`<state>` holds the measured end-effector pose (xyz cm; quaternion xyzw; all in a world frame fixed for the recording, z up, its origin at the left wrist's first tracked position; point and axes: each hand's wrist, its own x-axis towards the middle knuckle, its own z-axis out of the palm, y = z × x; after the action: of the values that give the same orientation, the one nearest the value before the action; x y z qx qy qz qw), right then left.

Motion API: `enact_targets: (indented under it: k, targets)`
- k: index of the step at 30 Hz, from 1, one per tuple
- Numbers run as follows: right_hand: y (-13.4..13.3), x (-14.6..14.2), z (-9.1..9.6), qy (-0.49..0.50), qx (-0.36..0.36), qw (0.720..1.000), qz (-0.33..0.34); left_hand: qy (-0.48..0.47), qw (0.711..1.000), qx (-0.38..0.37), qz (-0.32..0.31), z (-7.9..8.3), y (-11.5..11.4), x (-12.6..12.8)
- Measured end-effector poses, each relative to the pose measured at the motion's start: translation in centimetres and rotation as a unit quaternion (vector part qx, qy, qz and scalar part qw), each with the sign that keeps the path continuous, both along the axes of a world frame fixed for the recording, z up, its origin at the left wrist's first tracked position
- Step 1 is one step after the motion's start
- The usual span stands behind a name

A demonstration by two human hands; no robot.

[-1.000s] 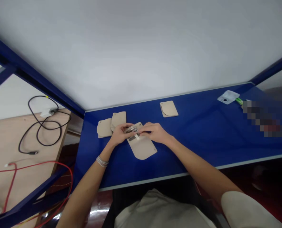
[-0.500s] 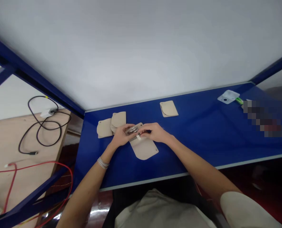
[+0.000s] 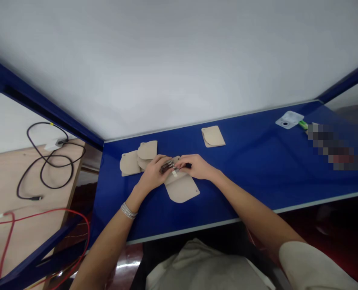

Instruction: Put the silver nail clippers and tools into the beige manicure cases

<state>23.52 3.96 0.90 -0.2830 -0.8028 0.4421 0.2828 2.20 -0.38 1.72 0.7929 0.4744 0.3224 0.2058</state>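
Observation:
A beige pouch [image 3: 181, 188] lies open on the blue table [image 3: 257, 173], its flap toward me. My left hand [image 3: 151, 175] is closed on a small metal tool [image 3: 167, 166] at the pouch's top edge. My right hand [image 3: 195, 166] pinches the other end of the same spot, where a small white tab [image 3: 174, 173] and a dark bit stick out. Both hands meet over the pouch's upper part and hide what lies under them.
A stack of beige pouches [image 3: 136, 158] lies just left of my hands, and one more pouch [image 3: 213, 136] sits further back. A white packet [image 3: 288, 119] and a green item are at the far right. Black cable [image 3: 46, 161] and red wire [image 3: 82, 225] lie on the wooden bench left.
My view has shifted slightly, so everything sits a little to the left. My hands stay together at the pouch's top, fingers closing tighter round the metal tool.

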Motion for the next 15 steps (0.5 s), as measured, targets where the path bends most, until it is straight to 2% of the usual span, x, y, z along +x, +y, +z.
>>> enact_targets:
  k: [7, 11, 15]
  targets:
    - [0.3, 0.22, 0.01, -0.001, -0.013, 1.0, -0.004, 0.041, 0.998, 0.05, -0.018, -0.04, -0.19, 0.07]
    - [0.42, 0.23, 0.18, -0.007, -0.015, 1.0, -0.007, 0.113, 0.989, 0.099, -0.016, 0.25, -0.49, 0.35]
    - [0.57, 0.33, 0.12, -0.008, -0.022, 1.0, -0.004, 0.182, 0.979, 0.086, -0.02, 0.78, -0.96, 0.72]
